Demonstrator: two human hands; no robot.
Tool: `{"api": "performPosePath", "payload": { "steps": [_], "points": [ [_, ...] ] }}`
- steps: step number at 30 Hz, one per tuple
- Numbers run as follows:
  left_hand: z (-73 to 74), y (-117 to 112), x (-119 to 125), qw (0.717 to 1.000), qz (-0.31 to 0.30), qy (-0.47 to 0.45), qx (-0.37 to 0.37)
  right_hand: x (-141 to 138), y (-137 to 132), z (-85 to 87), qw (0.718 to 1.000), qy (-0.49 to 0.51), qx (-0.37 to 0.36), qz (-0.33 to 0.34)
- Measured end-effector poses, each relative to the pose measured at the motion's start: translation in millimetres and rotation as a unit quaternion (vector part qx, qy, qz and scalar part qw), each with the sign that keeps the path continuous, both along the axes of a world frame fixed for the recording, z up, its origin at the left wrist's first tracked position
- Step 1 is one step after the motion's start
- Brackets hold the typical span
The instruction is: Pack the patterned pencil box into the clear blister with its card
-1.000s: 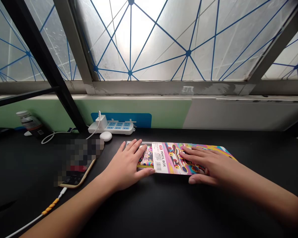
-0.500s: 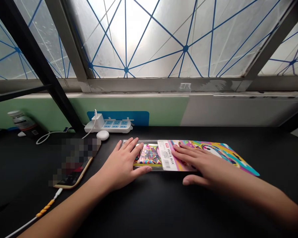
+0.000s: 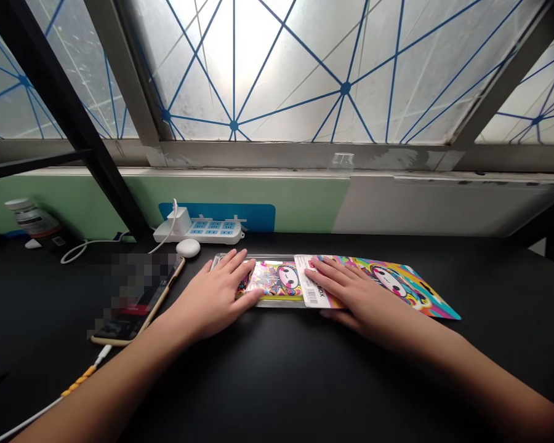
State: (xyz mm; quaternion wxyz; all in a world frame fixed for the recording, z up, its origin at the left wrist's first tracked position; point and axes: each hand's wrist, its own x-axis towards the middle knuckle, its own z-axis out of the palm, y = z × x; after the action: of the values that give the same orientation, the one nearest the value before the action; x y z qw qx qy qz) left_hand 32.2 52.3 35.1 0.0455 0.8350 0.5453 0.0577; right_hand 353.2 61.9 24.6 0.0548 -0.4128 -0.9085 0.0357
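Observation:
A colourful pencil box (image 3: 277, 280) in a clear case lies on the black desk (image 3: 281, 381). My left hand (image 3: 212, 298) rests flat on its left end, fingers spread and thumb along the front edge. My right hand (image 3: 351, 292) lies flat, fingers stretched, on a printed paper sleeve (image 3: 397, 283) that reads "PENCIL BOX". The sleeve is slid partway off to the right, so the box's cartoon lid shows between my hands.
A phone (image 3: 136, 301) on a white cable lies left of my left hand. Behind it are a white power strip (image 3: 203, 231), a small white round object (image 3: 188, 247) and a bottle (image 3: 32, 218). A frosted window with blue lines fills the back.
The paper sleeve has slid to the right under my right hand, uncovering more of the box lid. My left hand has stayed on the box's left end.

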Motion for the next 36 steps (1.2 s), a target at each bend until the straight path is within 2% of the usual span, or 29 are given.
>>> {"api": "performPosePath", "payload": {
  "steps": [8,15,18,24,26,29,33,36],
  "points": [
    [9.4,4.8,-11.7,0.997,0.072,0.01,-0.022,13.9,8.2,2.7,1.0,0.019,-0.015,-0.001],
    [9.3,9.4,-18.1,0.994,0.099,0.042,0.009,26.6,12.9,4.6,1.0,0.015,-0.001,-0.003],
    [9.3,12.0,-19.5,0.994,0.099,0.036,0.023,31.2,14.9,12.6,0.999,0.015,0.028,-0.011],
    [11.2,15.2,-21.8,0.998,0.069,0.014,0.001,38.7,9.8,42.1,0.987,0.054,0.143,-0.048],
    [10.0,15.2,-21.3,0.998,0.058,0.012,-0.003,29.5,-0.5,47.9,0.981,0.077,0.178,-0.028],
    [5.3,15.0,-19.0,0.998,0.055,-0.009,-0.001,-2.9,-29.7,45.6,0.974,0.068,0.212,0.048],
    [-2.9,15.5,-16.1,0.999,0.039,-0.034,0.016,-62.4,-80.3,21.5,0.96,0.01,0.232,0.155],
    [-7.0,15.4,-15.6,0.998,0.042,-0.047,0.025,-98.9,-102.9,-2.9,0.938,0.008,0.273,0.212]
  ]
}}
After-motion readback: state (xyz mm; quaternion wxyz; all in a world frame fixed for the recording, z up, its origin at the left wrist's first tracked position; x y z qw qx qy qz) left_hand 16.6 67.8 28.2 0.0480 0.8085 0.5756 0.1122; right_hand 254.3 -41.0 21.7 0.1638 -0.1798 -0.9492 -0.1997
